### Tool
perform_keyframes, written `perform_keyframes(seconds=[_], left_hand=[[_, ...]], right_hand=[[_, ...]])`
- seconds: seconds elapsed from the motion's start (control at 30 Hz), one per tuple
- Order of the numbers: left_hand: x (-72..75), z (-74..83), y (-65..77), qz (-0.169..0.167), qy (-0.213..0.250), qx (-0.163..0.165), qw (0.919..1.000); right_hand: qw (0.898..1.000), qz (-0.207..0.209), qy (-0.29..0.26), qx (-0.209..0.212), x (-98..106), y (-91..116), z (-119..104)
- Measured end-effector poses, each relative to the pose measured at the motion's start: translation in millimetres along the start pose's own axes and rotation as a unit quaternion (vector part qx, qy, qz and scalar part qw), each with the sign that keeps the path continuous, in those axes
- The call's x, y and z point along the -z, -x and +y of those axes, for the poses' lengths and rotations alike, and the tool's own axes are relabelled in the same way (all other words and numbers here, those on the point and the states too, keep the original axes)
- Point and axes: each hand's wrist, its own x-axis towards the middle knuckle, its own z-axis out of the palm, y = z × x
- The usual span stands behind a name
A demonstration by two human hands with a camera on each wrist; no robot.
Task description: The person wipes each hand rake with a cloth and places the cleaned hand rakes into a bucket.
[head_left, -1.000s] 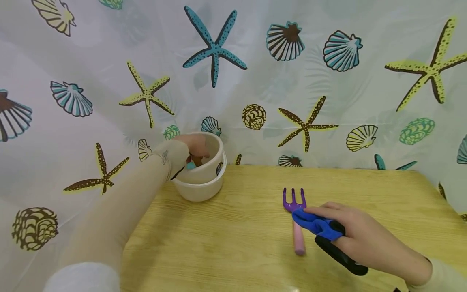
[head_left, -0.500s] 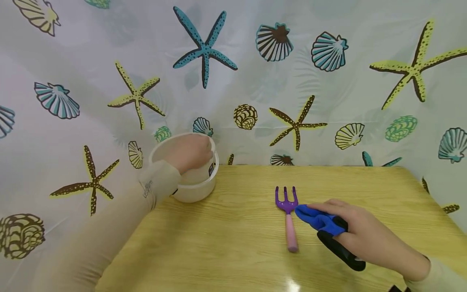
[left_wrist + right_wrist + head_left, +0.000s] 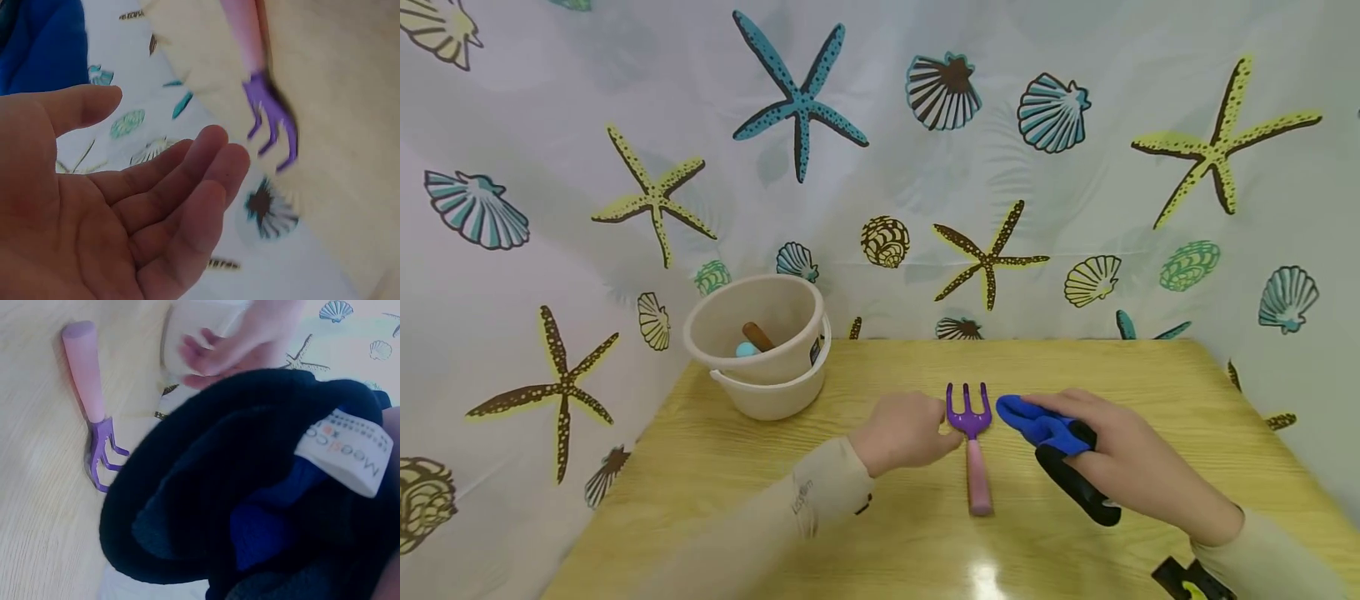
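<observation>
A small hand rake point(image 3: 972, 422) with three purple tines and a pink handle lies on the table, tines pointing away. My left hand point(image 3: 898, 429) hovers just left of it; the left wrist view shows its palm point(image 3: 81, 231) bare, with fingers loosely bent and apart from the rake. My right hand point(image 3: 1120, 458) holds a blue glove point(image 3: 1045, 427) with a black cuff, right of the rake. In the right wrist view the black cuff point(image 3: 156, 456) gapes towards the camera and a white label point(image 3: 347, 450) hangs from it.
A cream bucket point(image 3: 767, 400) with a white handle stands at the table's back left. Inside are a brown stick-like piece point(image 3: 757, 336) and a light blue piece point(image 3: 747, 349). A curtain point(image 3: 880, 175) printed with shells and starfish rises behind the wooden table point(image 3: 865, 533).
My left hand has come out of the bucket and moved right and nearer, beside the rake. My right hand still holds the glove. The head view has turned slightly right.
</observation>
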Motion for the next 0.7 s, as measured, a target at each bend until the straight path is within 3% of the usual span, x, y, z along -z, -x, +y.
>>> perform_keyframes(seconds=[0.17, 0.33, 0.53, 0.7], left_hand=[[-39.1, 22.9, -20.3, -0.053, 0.002, 0.029, 0.9982], [-63.1, 36.9, -33.4, -0.094, -0.017, 0.06, 0.9936], [-70.9, 39.0, -37.1, -0.097, -0.053, 0.052, 0.9925], [-70.2, 39.6, -40.5, -0.091, -0.048, 0.055, 0.9932]], right_hand=[[1.0, -0.003, -0.005, -0.015, -5.0, -1.5, 5.3], [1.0, -0.009, 0.003, -0.018, -10.6, 4.4, 9.6], [0.999, -0.015, 0.009, -0.029, -11.2, 8.9, 12.0], [0.999, -0.011, 0.009, -0.037, -9.1, 10.0, 12.5]])
